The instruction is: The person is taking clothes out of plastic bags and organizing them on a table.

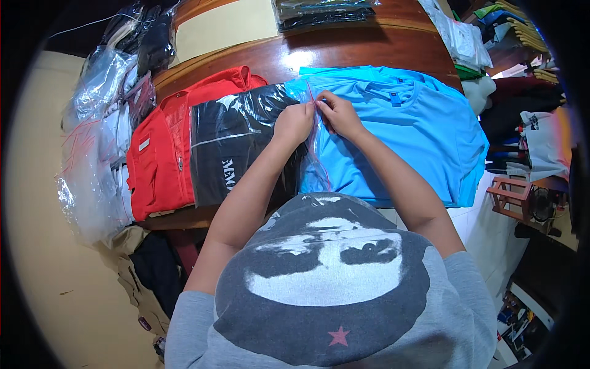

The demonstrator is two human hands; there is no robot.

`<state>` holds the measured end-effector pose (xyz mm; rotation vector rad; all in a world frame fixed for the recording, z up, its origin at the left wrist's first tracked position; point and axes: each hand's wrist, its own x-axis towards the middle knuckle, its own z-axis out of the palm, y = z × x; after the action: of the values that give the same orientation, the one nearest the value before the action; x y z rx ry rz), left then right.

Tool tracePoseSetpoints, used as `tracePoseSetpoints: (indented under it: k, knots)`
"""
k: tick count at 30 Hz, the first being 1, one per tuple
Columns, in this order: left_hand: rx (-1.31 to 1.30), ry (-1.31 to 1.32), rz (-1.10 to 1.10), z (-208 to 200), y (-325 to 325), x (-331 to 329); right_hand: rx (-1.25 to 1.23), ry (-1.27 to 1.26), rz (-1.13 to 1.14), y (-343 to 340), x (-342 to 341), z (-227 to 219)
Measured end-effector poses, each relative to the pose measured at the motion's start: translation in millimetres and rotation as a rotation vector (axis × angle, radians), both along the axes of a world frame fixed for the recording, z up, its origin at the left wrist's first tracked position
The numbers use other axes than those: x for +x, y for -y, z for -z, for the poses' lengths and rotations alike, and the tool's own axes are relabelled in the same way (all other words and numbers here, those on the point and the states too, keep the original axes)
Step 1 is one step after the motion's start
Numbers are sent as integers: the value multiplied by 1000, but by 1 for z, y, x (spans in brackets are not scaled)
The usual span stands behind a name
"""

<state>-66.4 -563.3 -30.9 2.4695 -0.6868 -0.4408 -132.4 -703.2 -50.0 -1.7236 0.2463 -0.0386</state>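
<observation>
A folded black shirt (230, 132) with white print lies inside a clear zip bag (314, 169), whose red seal strip runs along its right side. My left hand (294, 123) rests over the bag's right part, its fingers closed on the seal edge near the top. Just to the right, my right hand (342, 115) pinches the same edge, thumb and forefinger together. Light blue shirts (409, 138) lie flat in a stack beneath and right of my right hand. Under the bag's left side, a folded red garment (161, 154) with a zipper shows.
Everything lies on a glossy brown wooden table (369, 46). Clear plastic bags (92, 160) heap along the left. At the back are a cream sheet (227, 31) and wrapped dark packets (326, 12). A small wooden stool-like frame (510, 197) stands at the right.
</observation>
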Motion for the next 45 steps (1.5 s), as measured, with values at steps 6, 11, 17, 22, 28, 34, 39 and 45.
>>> tracePoseSetpoints:
  k: [6,11,17,22,28,34,39,45]
  knots:
    - [24,-13,4,-1,0,0,39,-29,-27,2,3,-1]
    - [46,-43,21,-5,0,-2,-174,-138,-134,3,11,-18]
    - [59,-82,-60,-14,7,-2,-169,-101,-133,6,8,-8]
    - [-13,-26,-36,9,-2,6,-78,-122,-152,6,10,-7]
    - [39,-98,-27,-6,3,2,-75,-81,-150,8,9,-2]
    - [-19,-34,-15,3,0,3,-86,-80,-155,7,9,-3]
    - [-22,-16,-18,5,-1,2,-81,-94,-153,7,9,-2]
    - [-25,3,-14,6,-1,1,-87,-83,-146,7,8,-5]
